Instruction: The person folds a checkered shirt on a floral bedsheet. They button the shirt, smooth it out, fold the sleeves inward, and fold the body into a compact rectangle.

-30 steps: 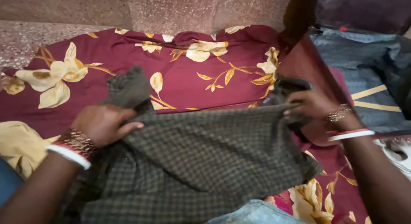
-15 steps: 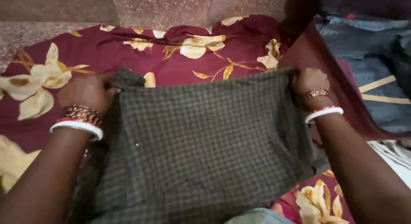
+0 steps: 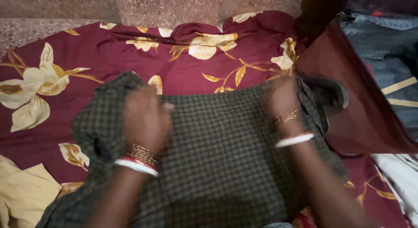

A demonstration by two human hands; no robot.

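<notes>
Dark checked garment (image 3: 226, 158) lies spread on the maroon floral bedsheet (image 3: 183, 75), centre of view, running from mid-frame down to the lower edge. Cloth mostly flat; upper left corner bunched, upper right corner crumpled into dark folds.

Left hand (image 3: 146, 119): palm down on the upper left part of the garment, fingers look spread and flat, pressing rather than pinching. Blurred, so the grip is not certain.
Right hand (image 3: 281, 97): at the upper right edge of the garment, blurred; cannot tell whether the fingers pinch the cloth or only rest on it.

Step in hand, by judgement: laying out and smoothing the garment, 2 hands working the top edge. The next move would call for evening out both upper corners so the edge lies straight.

Around it: yellow cloth (image 3: 24, 189) at lower left, brown cloth (image 3: 357, 106) at right, blue-grey fabric (image 3: 387, 49) beyond it, white cloth (image 3: 398, 175) at lower right. No containers visible.
</notes>
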